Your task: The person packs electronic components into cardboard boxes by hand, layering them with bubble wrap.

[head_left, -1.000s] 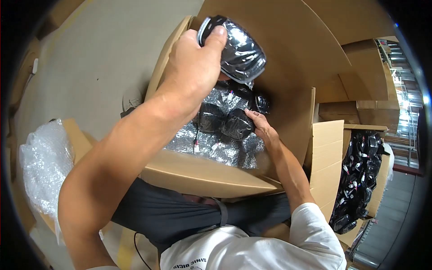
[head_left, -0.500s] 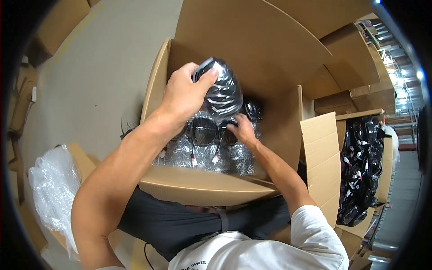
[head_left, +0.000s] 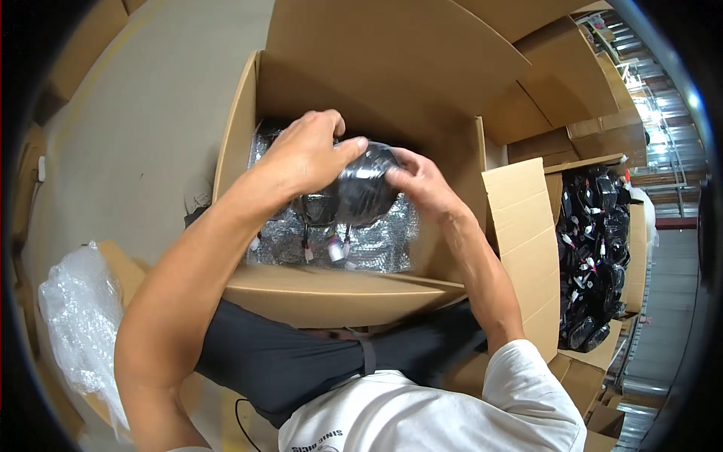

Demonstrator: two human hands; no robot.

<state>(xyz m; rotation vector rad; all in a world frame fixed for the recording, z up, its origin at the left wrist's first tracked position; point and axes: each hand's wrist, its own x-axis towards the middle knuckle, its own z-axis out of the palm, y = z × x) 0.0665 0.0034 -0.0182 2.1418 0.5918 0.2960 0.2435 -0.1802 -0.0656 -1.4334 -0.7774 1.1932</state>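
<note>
Inside a large open cardboard box, I hold a rounded, glossy black part wrapped in clear film. Motion blurs it a little. My left hand has its thumb on the part's upper left edge, with its fingers curled behind. On the opposite side, my right hand grips the upper right edge, thumb in front. Below, other wrapped black parts lie on silvery bubble wrap, partly hidden by my hands and the held part. Thin wires with white connectors trail toward the box's near wall.
On the right stands another open carton filled with similar black parts. Crumpled bubble wrap lies on the floor at left. More cardboard boxes stand at the back right.
The held part has come down toward the bubble wrap and turned. My right hand has moved from the parts lying below up to its right side. The view has shifted slightly.
</note>
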